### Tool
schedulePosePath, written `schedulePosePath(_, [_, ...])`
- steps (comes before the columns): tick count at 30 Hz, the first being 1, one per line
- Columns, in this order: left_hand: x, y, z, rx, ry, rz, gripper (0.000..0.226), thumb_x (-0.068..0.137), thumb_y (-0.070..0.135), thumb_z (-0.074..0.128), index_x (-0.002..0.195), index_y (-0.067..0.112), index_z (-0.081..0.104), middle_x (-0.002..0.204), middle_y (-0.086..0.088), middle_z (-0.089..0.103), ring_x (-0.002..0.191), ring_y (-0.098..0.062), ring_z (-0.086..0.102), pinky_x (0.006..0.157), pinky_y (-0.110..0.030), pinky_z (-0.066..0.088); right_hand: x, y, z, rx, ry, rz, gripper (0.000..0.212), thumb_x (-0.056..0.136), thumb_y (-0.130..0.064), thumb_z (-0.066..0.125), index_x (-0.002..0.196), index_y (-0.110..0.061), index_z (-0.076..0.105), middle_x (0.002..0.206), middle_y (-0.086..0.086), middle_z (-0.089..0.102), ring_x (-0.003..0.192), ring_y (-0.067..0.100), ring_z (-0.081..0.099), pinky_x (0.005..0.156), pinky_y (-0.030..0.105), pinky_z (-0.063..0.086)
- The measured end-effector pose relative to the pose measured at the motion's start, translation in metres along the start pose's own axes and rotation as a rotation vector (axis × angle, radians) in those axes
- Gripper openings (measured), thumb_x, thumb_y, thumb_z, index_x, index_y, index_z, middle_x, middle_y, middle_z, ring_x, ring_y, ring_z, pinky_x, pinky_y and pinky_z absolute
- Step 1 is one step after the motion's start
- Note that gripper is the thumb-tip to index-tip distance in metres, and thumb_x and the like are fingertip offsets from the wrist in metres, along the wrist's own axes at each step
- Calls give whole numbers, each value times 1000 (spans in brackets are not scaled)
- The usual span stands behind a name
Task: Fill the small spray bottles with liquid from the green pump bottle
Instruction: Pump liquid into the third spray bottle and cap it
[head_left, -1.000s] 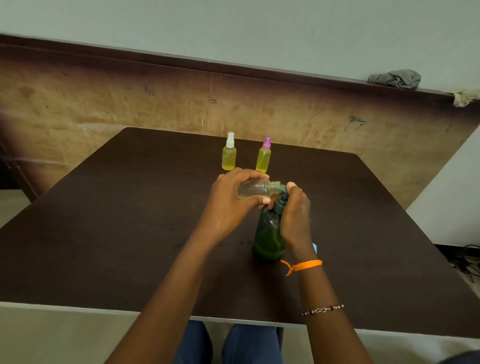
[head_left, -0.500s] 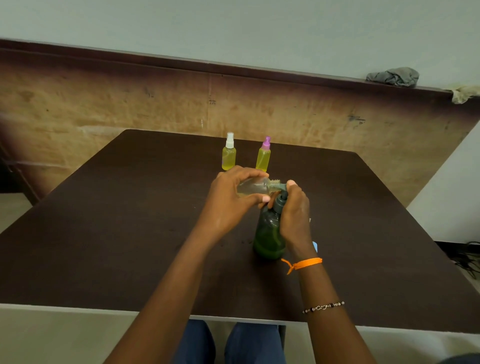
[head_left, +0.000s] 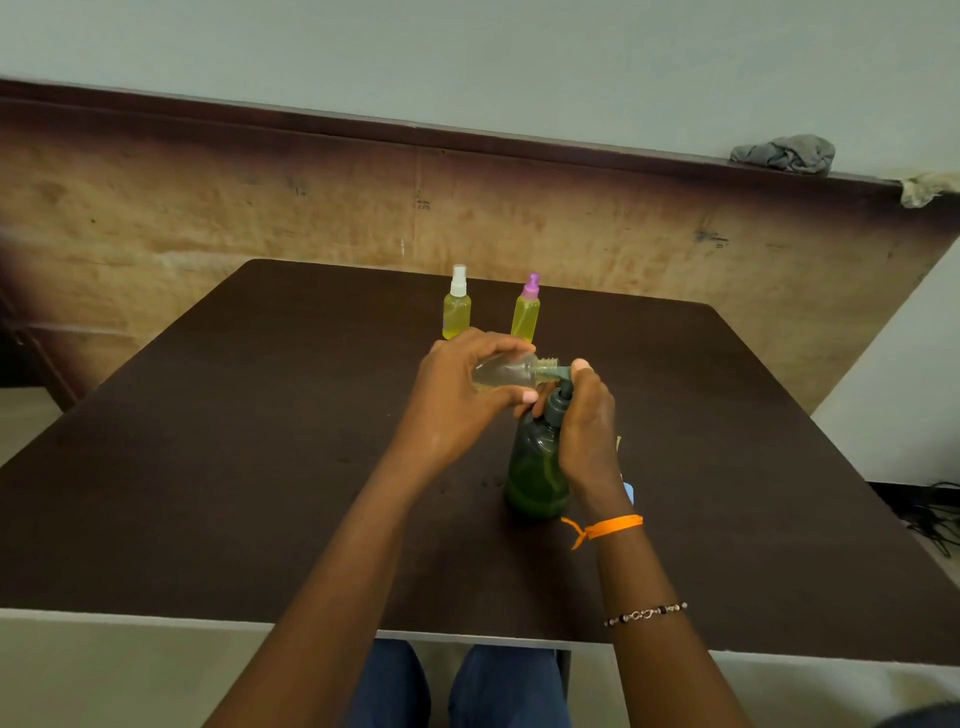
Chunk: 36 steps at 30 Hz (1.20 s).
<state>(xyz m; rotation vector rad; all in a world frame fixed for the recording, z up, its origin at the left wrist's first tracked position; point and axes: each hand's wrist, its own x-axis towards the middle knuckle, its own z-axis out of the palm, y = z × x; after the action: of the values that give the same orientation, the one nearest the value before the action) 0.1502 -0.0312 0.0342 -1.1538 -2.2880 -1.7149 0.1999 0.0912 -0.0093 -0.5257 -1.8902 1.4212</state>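
Nothing has visibly moved: the left hand (head_left: 457, 400) still grips the small bottle (head_left: 506, 371) sideways against the spout, while the right hand (head_left: 587, 421) clasps the green pump bottle (head_left: 535, 467) at the table's (head_left: 208, 467) centre, filled bottles at 12 o'clock.

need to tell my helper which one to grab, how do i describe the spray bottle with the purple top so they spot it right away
On the dark brown table, look to the far edge, where two small bottles of yellow liquid stand upright side by side. The purple-topped spray bottle is the right one; the white-topped spray bottle stands to its left.
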Motion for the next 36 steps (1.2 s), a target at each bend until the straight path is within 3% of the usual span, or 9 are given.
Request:
schedulePosePath(4, [1,2,-2,-14,6,0,40,67,15,80,105,23,69,96,18,61,103,-13,59,95,-42,46,-5,-4,-1,29,-39,59,76,71,-82,24,52,-18,59,74,22,65,80,44,59,86,60,45])
schedulePosePath(7, [0,3,-2,-7,6,5,41,66,16,81,105,23,69,95,17,62,101,-13,60,95,-42,45,-6,-7,0,-23,-17,20,65,74,-73,21,56,-21,55,82,29,63,83,46,58,85,60,45])
schedulePosePath(10, [0,2,-1,16,6,4,42,65,15,81,104,24,69,93,20,60,101,-16,58,93,-42,46,-3,-5,1,-35,28,12,78,76,-64,18,59,4,53,70,27,63,74,44,58,78,56,47])
schedulePosePath(12, [0,1,0,14,8,-3,42,65,15,81,104,25,69,94,19,60,102,-17,58,93,-42,46,-1,-4,1,-49,20,5,79,75,-62,18,61,8,52,69,27,63,73,43,58,77,56,47])
schedulePosePath(20, [-1,2,-3,-12,23,-9,40,67,16,81,104,25,69,96,18,62,102,-13,59,94,-42,46,-9,-9,0,34,-38,34,75,73,-79,23,50,-18,60,73,21,66,79,40,61,86,58,46])
schedulePosePath(26, [0,-1,-2,35,5,2,43,65,15,82,105,26,69,97,16,62,104,-18,57,93,-39,47,-6,-11,2,-67,25,-3,79,75,-59,19,64,11,53,68,28,62,71,42,57,74,55,46])
schedulePosePath(31, [-1,-2,-2,18,7,-1,43,65,15,81,105,26,69,97,18,61,104,-18,57,93,-42,47,-8,-13,-2,-50,24,-13,60,90,-49,27,55,-4,46,62,17,57,66,32,53,72,49,45])
schedulePosePath(34, [-1,1,-4,-6,22,-9,42,66,15,81,105,26,69,97,18,62,104,-16,58,94,-42,47,-9,-12,0,23,-68,49,75,78,-72,22,52,-14,62,69,17,65,79,40,60,86,57,46])
schedulePosePath(36, [-1,2,-5,0,22,-2,42,66,15,81,104,26,69,96,19,61,104,-15,59,94,-41,46,-9,-13,1,19,-87,42,73,75,-75,20,49,-23,65,66,10,66,80,39,61,88,59,45])
